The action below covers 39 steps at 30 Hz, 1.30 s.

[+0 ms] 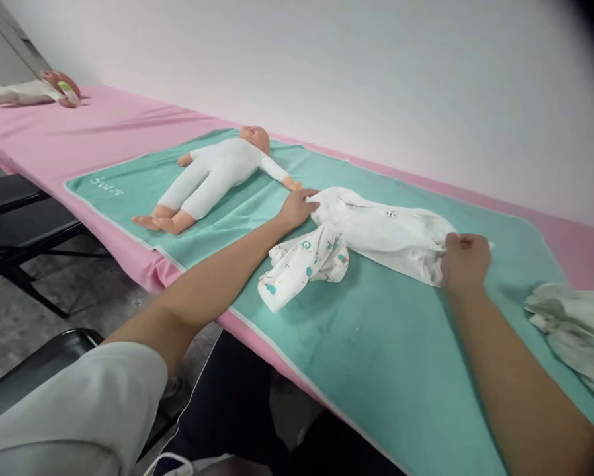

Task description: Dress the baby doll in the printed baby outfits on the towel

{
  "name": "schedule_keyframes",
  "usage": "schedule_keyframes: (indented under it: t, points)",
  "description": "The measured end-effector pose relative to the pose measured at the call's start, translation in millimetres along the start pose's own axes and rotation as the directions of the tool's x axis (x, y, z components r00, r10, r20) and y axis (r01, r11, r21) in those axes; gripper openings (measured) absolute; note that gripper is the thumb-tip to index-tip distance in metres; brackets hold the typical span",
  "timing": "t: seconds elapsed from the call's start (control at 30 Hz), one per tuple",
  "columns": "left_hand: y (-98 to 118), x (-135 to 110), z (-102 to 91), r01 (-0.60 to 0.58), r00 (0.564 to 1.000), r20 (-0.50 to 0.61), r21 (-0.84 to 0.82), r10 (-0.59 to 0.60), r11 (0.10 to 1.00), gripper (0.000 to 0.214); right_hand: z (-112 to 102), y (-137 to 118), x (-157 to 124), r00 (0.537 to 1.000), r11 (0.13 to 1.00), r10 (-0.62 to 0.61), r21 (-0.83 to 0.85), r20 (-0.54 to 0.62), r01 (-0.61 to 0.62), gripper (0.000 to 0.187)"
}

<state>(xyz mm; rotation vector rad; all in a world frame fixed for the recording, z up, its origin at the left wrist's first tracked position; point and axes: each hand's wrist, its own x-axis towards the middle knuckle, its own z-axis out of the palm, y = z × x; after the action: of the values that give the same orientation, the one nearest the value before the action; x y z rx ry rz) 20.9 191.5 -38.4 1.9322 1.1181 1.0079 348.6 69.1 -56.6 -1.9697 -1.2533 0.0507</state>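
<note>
A white baby garment (393,228) with a small animal face printed on it lies stretched sideways over a teal cloth (376,344). My left hand (298,209) pinches its left end, close to the doll's outstretched hand. At the opposite end, my right hand (466,262) is closed on the gathered fabric. A white piece with teal animal prints (304,264) hangs bunched below the left end; whether it is joined to the garment I cannot tell. Left of my hands, a baby doll (222,165) in a white bodysuit lies on its back on the same cloth.
Crumpled pale clothing (575,324) lies at the right edge. Under the teal cloth, a pink sheet (118,119) covers the table, which runs along a white wall (376,79). A second doll (61,86) lies at the far left. Black folding chairs (29,225) stand beside the table.
</note>
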Motion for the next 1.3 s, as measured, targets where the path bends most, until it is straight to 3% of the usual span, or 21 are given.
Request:
schedule_keyframes:
  t: [0.07,0.1,0.13,0.2,0.27,0.33,0.37,0.43,0.53,0.6,0.67,0.77,0.83,0.9,1.0,1.13,1.2,1.3]
  points:
    - [11.6,-6.3,-3.0,-0.030,0.996,0.072,-0.353,0.059,0.935,0.040,-3.7,-22.6,-4.1,0.999,0.975,0.036,0.221,0.000,-0.035,0.044]
    - [17.5,-10.1,-4.4,-0.017,0.985,0.142,-0.481,0.097,0.876,0.040,-5.1,-35.9,-7.8,0.999,0.916,0.027,0.399,0.042,-0.042,0.042]
    - [22.7,-13.8,-5.4,0.011,0.966,0.219,-0.570,0.139,0.821,0.039,-5.6,-49.1,-12.3,0.995,0.848,-0.016,0.528,0.103,-0.041,0.040]
    - [29.2,-19.4,-5.7,0.085,0.921,0.340,-0.649,0.189,0.756,0.039,-1.9,-70.6,-22.8,0.961,0.804,-0.160,0.595,0.228,-0.007,0.036]
    - [29.7,-21.7,-3.3,0.116,0.924,0.352,-0.631,0.150,0.767,0.044,8.4,-80.1,-32.8,0.933,0.865,-0.278,0.481,0.226,0.141,0.036]
    - [26.0,-21.3,1.5,0.083,0.953,0.292,-0.519,0.086,0.850,0.050,22.7,-77.5,-39.5,0.951,0.928,-0.287,0.279,0.113,0.247,0.045]
    - [23.6,-20.7,4.4,0.052,0.962,0.263,-0.430,0.070,0.901,0.055,30.0,-73.5,-41.1,0.966,0.956,-0.245,0.186,0.086,0.226,0.053]
    - [19.7,-19.2,11.0,0.015,0.961,0.268,-0.310,0.072,0.951,0.061,42.0,-65.6,-41.8,0.978,0.986,-0.130,0.121,0.165,0.110,0.060]
    - [19.8,-18.9,21.1,-0.010,0.925,0.360,-0.308,0.126,0.951,0.059,49.5,-66.7,-42.5,0.950,0.956,-0.103,0.292,0.295,0.012,0.053]
    - [23.8,-21.3,26.5,0.008,0.925,0.363,-0.312,0.112,0.950,0.063,47.4,-78.2,-47.2,0.921,0.852,-0.155,0.520,0.357,-0.058,0.050]
    - [29.3,-25.4,29.4,0.003,0.938,0.331,-0.309,0.104,0.951,0.065,41.1,-93.6,-55.5,0.882,0.670,-0.194,0.715,0.430,-0.200,0.051]
    - [36.3,-32.4,28.8,0.012,0.951,0.298,-0.292,0.078,0.956,0.068,29.0,-111.7,-69.5,0.804,0.437,-0.265,0.810,0.532,-0.391,0.050]
    - [39.7,-35.6,26.6,0.030,0.950,0.308,-0.263,0.054,0.964,0.071,23.5,-116.4,-76.3,0.758,0.375,-0.324,0.813,0.566,-0.446,0.050]
    - [42.6,-37.2,24.5,0.015,0.950,0.306,-0.222,0.055,0.975,0.067,21.8,-116.4,-80.7,0.728,0.383,-0.370,0.809,0.577,-0.446,0.053]
    - [47.0,-38.1,23.0,-0.017,0.961,0.268,-0.174,0.064,0.985,0.047,25.8,-114.7,-86.6,0.713,0.532,-0.425,0.791,0.558,-0.302,0.078]
    - [50.9,-41.3,24.4,-0.021,0.989,0.141,-0.123,0.038,0.992,0.035,37.5,-117.6,-99.1,0.747,0.767,-0.497,0.626,0.442,0.140,0.109]
    - [51.5,-44.9,26.3,-0.035,0.999,0.024,-0.073,0.037,0.997,0.030,43.3,-120.4,-105.0,0.775,0.792,-0.530,0.527,0.344,0.308,0.104]
    - [49.7,-49.0,29.1,-0.087,0.994,-0.065,-0.056,0.083,0.995,0.024,49.5,-124.6,-109.7,0.813,0.797,-0.535,0.458,0.230,0.395,0.085]
